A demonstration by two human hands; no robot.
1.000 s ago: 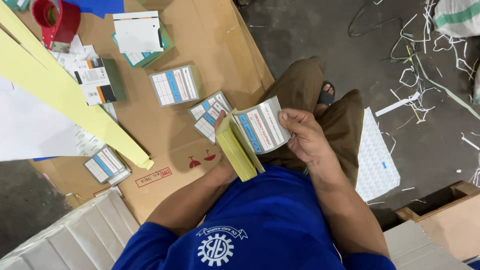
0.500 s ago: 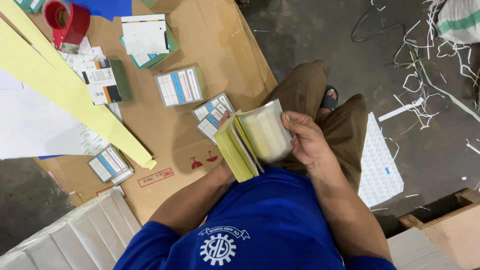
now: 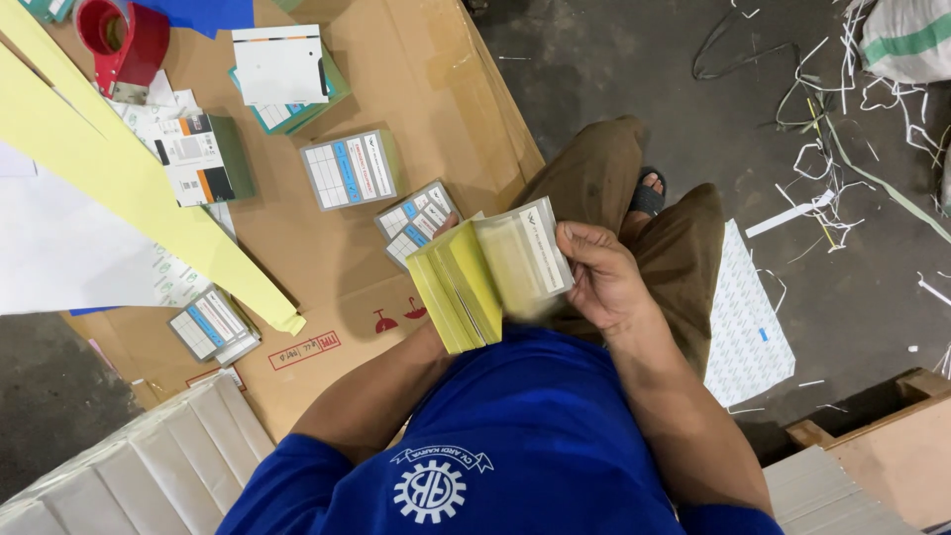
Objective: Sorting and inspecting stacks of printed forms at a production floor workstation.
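The stack of yellow-edged cards (image 3: 466,287) is sitting upright between the person's two hands, just in front of the blue shirt (image 3: 495,446) and over the near edge of the flattened cardboard sheet (image 3: 327,258) on the floor. In the head view — the only one — the right hand (image 3: 604,282) is gripping the stack's right side, its thumb bending the front cards forward so their faces are blurring as they fan. The left hand (image 3: 448,226) is mostly hiding behind the stack; only fingertips are showing at its top edge, closed around the back as far as can be told.

Measured from that stack, other small printed bundles are lying on the cardboard: one just beyond it (image 3: 416,220), another farther up (image 3: 352,168), a green-backed one (image 3: 203,159) well to the left, and one lower left (image 3: 210,325). A long yellow paper strip (image 3: 149,208) is crossing the cardboard far left of the stack, and a red tape dispenser (image 3: 124,35) is resting at the far corner.

To fan well, the back hand should probably be keeping the yellow edges squared and firm while the thumb is releasing cards evenly — too loose a hold and the stack could be slipping apart.
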